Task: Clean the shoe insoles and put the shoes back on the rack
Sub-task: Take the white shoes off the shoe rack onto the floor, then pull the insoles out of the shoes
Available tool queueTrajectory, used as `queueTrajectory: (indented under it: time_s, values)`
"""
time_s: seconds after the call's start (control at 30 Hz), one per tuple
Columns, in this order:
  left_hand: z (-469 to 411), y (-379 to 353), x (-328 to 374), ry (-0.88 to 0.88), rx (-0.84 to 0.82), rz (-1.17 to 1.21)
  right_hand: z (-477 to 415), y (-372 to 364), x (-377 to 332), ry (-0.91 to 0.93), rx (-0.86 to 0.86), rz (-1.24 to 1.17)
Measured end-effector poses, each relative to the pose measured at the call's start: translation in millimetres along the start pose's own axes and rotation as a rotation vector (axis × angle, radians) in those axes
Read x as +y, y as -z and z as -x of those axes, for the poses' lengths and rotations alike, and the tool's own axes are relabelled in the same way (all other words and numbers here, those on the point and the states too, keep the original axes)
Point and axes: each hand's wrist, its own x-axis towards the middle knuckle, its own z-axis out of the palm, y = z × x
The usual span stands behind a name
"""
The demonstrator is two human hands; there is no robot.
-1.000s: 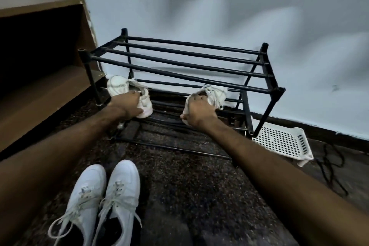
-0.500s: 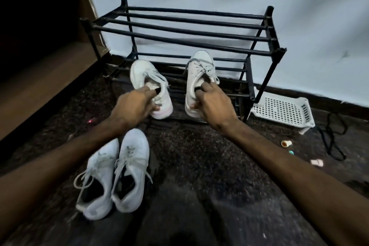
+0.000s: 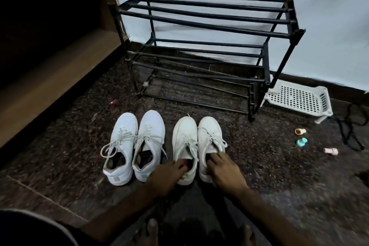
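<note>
Shoes sit just ahead of both hands on the floor (image 3: 279, 166): left hand (image 3: 166, 177) hooks its fingers into the left cream shoe (image 3: 184, 138), and right hand (image 3: 226, 170) into the right cream shoe (image 3: 209, 134). White pair (image 3: 149, 126) stands just beside at 9 o'clock; rack (image 3: 199, 23) stands well apart at 12 o'clock.

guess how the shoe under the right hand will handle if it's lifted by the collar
Probably light and shape-holding: the shoe looks like a sneaker with a thick sole. Lifted at the collar, where the right hand has its fingers, its toe would likely dip. Its loose laces may dangle.
</note>
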Motion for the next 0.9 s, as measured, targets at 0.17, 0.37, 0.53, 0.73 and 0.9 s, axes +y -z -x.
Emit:
queueTrajectory:
  time_s: [0.17, 0.37, 0.53, 0.73, 0.9]
  values:
    - [-11.6, -20.2, 4.0, 0.081, -0.028, 0.002, -3.5, -24.1, 12.7, -0.006, -0.042, -0.004]
    - [-18.7, -26.5, 13.2, 0.151, -0.002, 0.068, -1.3, -31.3, 24.4, 0.016, -0.057, -0.033]
    - [-11.0, -34.1, 16.8, 0.258, 0.000, 0.059, 3.1, -43.0, 27.1, 0.072, -0.139, -0.069]
    - [-10.5, -6.5, 8.6, 0.246, 0.018, -0.021, 7.5, -31.9, 35.3, 0.147, -0.170, -0.155]
    - [-17.0, 44.0, -14.2, 0.135, -0.068, 0.112, -8.4, 58.0, 64.0, 0.110, -0.389, -0.139]
